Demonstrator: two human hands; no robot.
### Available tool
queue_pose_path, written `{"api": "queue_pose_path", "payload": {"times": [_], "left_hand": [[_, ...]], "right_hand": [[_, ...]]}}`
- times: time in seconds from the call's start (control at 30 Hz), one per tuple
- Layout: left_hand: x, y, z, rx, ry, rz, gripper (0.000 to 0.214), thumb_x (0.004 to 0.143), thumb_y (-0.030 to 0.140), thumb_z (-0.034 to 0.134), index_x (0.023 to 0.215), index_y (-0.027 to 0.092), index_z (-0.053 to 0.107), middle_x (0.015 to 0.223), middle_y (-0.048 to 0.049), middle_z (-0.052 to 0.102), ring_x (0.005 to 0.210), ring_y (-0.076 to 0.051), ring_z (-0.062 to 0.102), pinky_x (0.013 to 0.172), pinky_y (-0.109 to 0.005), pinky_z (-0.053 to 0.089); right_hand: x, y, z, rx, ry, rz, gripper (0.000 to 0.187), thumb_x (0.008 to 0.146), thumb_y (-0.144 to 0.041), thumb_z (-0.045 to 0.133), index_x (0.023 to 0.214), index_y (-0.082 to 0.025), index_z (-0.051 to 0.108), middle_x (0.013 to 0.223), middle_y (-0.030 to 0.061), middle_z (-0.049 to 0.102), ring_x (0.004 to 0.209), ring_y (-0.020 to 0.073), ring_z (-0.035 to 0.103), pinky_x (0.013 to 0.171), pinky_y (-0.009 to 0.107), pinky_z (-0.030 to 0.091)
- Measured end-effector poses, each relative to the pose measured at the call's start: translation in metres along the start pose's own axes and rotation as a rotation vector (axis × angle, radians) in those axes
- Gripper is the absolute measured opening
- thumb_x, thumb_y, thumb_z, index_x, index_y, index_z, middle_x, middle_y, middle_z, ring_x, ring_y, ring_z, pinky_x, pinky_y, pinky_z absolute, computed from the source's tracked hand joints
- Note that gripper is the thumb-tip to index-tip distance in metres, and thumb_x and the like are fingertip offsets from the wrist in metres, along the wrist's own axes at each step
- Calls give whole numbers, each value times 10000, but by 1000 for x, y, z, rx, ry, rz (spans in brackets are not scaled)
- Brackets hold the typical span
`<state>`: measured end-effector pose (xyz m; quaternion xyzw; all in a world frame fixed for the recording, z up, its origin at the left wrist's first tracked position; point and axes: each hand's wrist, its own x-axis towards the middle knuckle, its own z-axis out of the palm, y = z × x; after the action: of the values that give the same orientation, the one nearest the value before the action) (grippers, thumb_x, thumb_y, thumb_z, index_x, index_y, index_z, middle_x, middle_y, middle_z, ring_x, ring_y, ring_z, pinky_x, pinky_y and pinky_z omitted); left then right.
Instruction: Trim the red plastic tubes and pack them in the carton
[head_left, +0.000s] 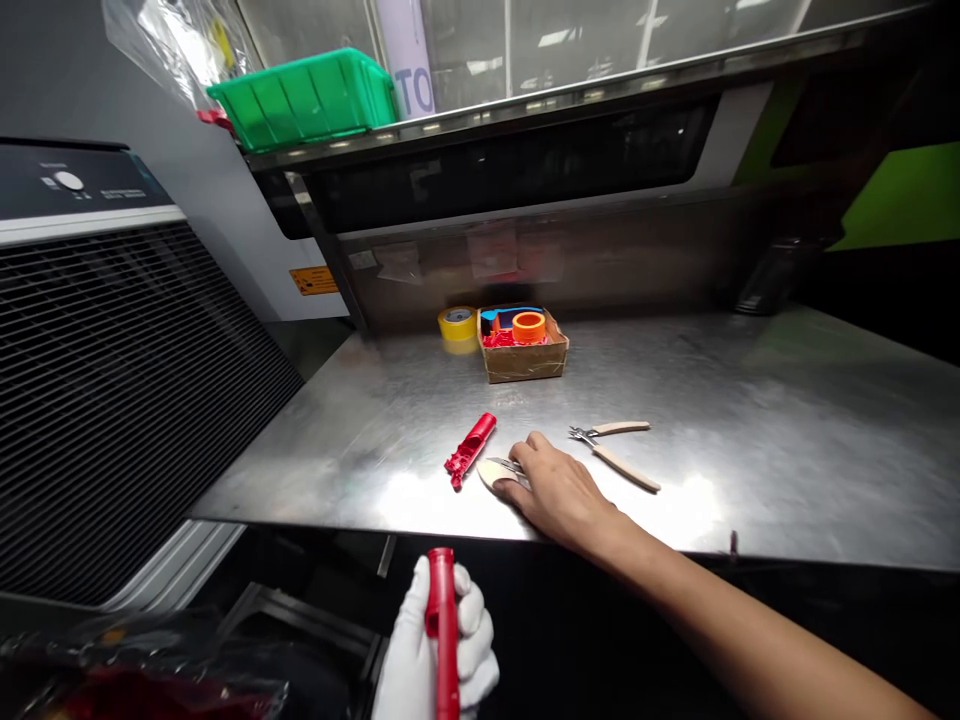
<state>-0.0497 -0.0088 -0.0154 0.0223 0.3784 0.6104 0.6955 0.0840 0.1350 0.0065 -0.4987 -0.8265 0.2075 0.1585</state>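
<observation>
Where the stainless steel tabletop [750, 430] spread out ahead, a green plastic crate [304, 100] sat above it on a shelf [600, 90]. At the tabletop's back edge stood a cardboard box [523, 362] holding an orange ring [529, 327] and red pieces [506, 340], with a yellow tape roll [457, 323] just beside it. Near the tabletop's front edge lay beige-handled pliers [611, 455] and a red molded part [470, 450]. Between them, the bare right hand [559, 490] rested on small pale-handled cutters [495, 473], its fingers [525, 450] curled over them, though whether they gripped could not be told. Below the tabletop's edge, the white-gloved left hand [412, 650] had its fingers [471, 625] closed around a red plastic tube [448, 650].
</observation>
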Motion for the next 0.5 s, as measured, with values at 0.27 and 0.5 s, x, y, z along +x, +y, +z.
{"api": "queue_pose_path", "payload": {"times": [0.27,0.5], "left_hand": [[12,1,-13,-34,47,-75,450,867,570,466,710,154,534,463,66,348,333,-24,214,320,-152,144],[20,1,-21,-141,191,-155,322,858,436,573,664,186,509,517,22,501,466,-108,528,437,-199,440]], "right_hand": [[-47,-24,3,369,-173,-285,14,881,-202,517,876,-203,504,803,-21,585,705,119,531,617,208,360],[-82,-42,36,186,-96,-642,88,767,-153,546,849,-185,543,807,10,540,591,130,457,473,253,258]]}}
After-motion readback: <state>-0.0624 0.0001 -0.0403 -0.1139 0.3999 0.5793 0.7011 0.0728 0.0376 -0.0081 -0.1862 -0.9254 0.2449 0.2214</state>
